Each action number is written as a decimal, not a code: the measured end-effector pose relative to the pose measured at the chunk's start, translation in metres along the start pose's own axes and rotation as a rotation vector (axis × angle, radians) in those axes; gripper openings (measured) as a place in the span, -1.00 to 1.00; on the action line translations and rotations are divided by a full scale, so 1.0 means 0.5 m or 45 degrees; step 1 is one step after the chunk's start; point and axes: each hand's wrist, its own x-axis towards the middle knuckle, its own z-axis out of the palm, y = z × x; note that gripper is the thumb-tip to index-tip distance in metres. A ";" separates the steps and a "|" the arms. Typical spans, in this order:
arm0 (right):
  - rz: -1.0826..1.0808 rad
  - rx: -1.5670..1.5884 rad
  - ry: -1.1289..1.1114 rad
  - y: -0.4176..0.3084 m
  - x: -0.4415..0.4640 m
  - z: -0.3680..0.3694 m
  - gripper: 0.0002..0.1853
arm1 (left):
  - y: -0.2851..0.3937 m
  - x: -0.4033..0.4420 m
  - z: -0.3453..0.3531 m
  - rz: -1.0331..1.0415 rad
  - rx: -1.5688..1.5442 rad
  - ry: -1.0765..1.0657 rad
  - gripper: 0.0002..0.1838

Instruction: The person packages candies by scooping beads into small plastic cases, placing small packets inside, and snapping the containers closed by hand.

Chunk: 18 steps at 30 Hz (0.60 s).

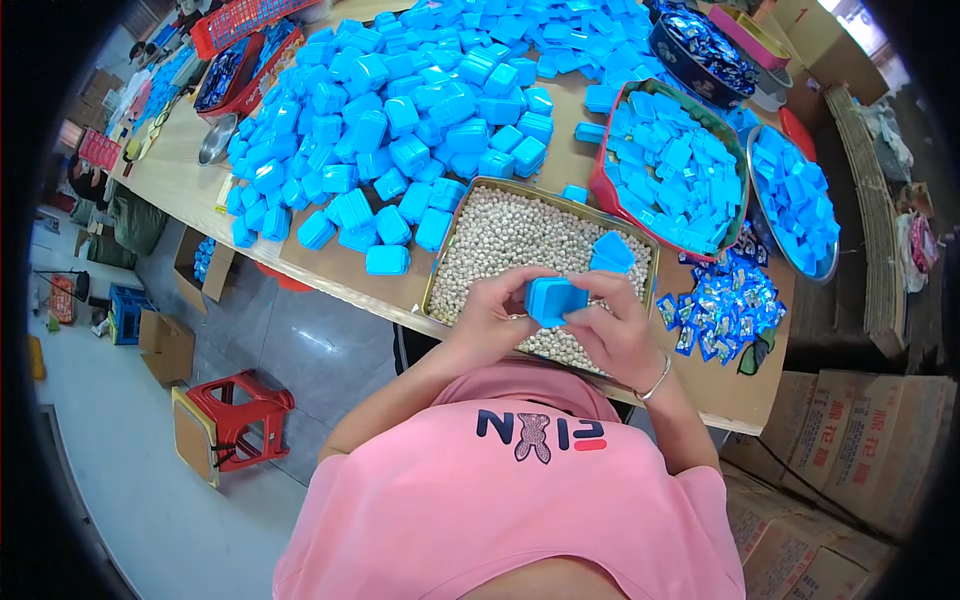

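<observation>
Between my two hands, over the front of a rectangular tin (432, 290) of small pale round beads (510, 232), is a small blue plastic box (550, 300). My left hand (492, 318) grips its left side with closed fingers. On the other side my right hand (618, 328) pinches its right edge. What the box holds inside cannot be seen. A blue scoop-like piece (612, 254) rests on the beads just beyond my right hand.
Blue boxes (400, 115) are heaped behind the tin. To the right stand a red-rimmed basin (603, 180) of flat blue pieces, a metal bowl (830, 270) and blue packets (725, 305). A red stool (240, 418) is on the floor at left.
</observation>
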 end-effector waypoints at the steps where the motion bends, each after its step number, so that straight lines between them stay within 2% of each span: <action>1: 0.034 0.017 0.029 -0.001 -0.001 -0.001 -0.87 | 0.001 0.000 0.001 -0.017 -0.024 0.001 -0.41; 12: 0.035 -0.171 -0.038 -0.004 0.006 0.005 -0.87 | -0.001 0.000 -0.004 0.001 0.107 -0.004 -0.41; 16: -0.042 -0.165 -0.017 -0.002 0.000 0.005 -0.88 | -0.005 -0.006 0.004 0.147 0.291 0.018 -0.41; 18: -0.064 -0.195 -0.022 -0.001 0.001 -0.002 -0.88 | -0.003 -0.007 0.008 0.145 0.262 0.014 -0.41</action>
